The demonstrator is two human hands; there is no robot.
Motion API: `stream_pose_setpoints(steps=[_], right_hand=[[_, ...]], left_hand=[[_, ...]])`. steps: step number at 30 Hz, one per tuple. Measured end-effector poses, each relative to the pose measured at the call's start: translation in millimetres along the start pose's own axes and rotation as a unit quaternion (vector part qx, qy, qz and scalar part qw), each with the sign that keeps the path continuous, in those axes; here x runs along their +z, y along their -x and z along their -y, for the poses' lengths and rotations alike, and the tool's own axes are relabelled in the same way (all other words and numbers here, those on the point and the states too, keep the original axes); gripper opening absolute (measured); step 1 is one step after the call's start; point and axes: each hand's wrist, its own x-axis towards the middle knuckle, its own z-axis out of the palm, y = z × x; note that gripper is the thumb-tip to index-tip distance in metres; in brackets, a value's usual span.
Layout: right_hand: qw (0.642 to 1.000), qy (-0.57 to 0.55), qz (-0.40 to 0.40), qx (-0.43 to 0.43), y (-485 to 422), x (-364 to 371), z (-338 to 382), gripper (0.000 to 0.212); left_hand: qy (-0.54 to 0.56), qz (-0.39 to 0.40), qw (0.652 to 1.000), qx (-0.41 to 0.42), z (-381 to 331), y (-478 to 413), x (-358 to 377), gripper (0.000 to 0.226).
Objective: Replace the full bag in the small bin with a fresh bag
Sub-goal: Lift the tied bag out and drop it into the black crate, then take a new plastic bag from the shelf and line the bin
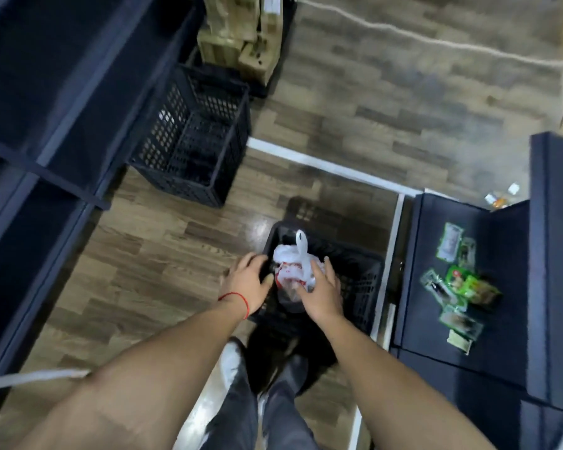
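Below, spread left hand [247, 278] touches one bin [359, 277], spread right hand [323, 295] one bag [288, 271].

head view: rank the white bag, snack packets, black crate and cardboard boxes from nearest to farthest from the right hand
1. white bag, in the small bin, touching the right hand
2. snack packets, on the dark counter to the right
3. black crate, up left by the shelves
4. cardboard boxes, at the top

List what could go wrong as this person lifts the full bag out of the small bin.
The white bag looks thin and full; pulled by its one raised handle loop, it might tear or spill. The small bin stands by the person's feet; it might tip or get kicked.
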Motion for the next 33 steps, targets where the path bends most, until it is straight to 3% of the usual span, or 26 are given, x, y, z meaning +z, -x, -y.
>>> stream_pose_setpoints(steps=[8,13,18,22,28,33], right_hand=[[0.999,0.006,0.012,-0.037,92,-82,74,0.071],[0.991,0.065,0.045,-0.107,125,-82,115,0.072],[0.96,0.134,0.107,-0.22,148,-53,172,0.075],[0.897,0.2,0.153,-0.363,177,-9,234,0.073],[0.798,0.251,0.208,-0.507,260,68,314,0.073],[0.689,0.308,0.279,-0.594,360,142,342,0.074]], left_hand=[[-0.006,-0.03,0.999,-0.034,-42,101,-84,0.042],[0.022,-0.081,0.993,-0.078,-15,157,-119,0.044],[0.064,-0.187,0.963,-0.185,37,224,-156,0.045],[0.112,-0.276,0.901,-0.315,83,302,-173,0.049],[0.158,-0.358,0.807,-0.442,143,432,-156,0.053],[0.212,-0.409,0.7,-0.546,180,533,-111,0.052]])
